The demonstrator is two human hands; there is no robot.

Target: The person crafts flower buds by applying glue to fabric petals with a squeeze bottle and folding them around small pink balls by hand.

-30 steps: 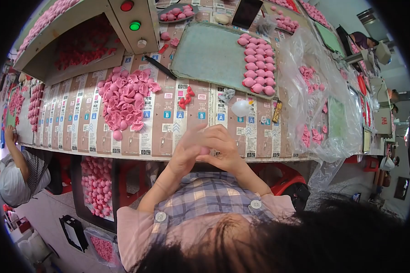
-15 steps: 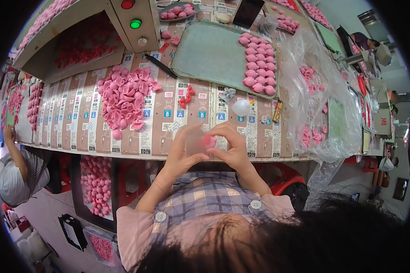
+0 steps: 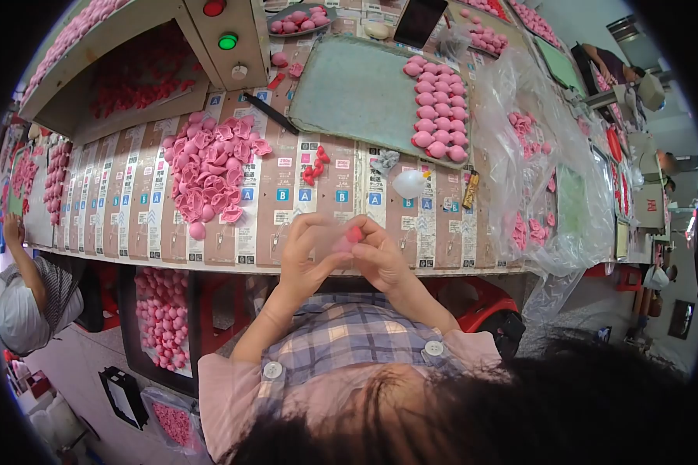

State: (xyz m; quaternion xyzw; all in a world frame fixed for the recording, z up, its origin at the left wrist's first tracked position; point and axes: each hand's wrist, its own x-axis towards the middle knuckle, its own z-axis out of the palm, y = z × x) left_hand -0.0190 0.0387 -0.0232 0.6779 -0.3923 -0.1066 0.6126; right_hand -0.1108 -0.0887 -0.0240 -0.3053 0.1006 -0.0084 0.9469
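Both hands meet over the table's front edge. My right hand point(image 3: 377, 256) pinches a small pink piece with a red part point(image 3: 353, 234) between thumb and fingers. My left hand point(image 3: 306, 252) curves around the other side of it, thumb close to the piece; its fingers are partly blurred, and pink shows between the hands. Beyond them on the table lie small red pieces point(image 3: 316, 167), a white rounded object point(image 3: 409, 184) and a yellow wrapper point(image 3: 471, 191). A heap of pink shell-like pieces point(image 3: 209, 174) lies to the left.
A green tray point(image 3: 349, 93) bears rows of pink rounded pieces point(image 3: 440, 112) on its right side. A machine with red and green lights point(image 3: 227, 41) stands at the back left. Clear plastic sheeting point(image 3: 566, 170) covers the right side. Another person point(image 3: 35, 298) sits at far left.
My hands have shifted around the small piece; they parted slightly, then came closer together. The red part now shows near my right fingertips.
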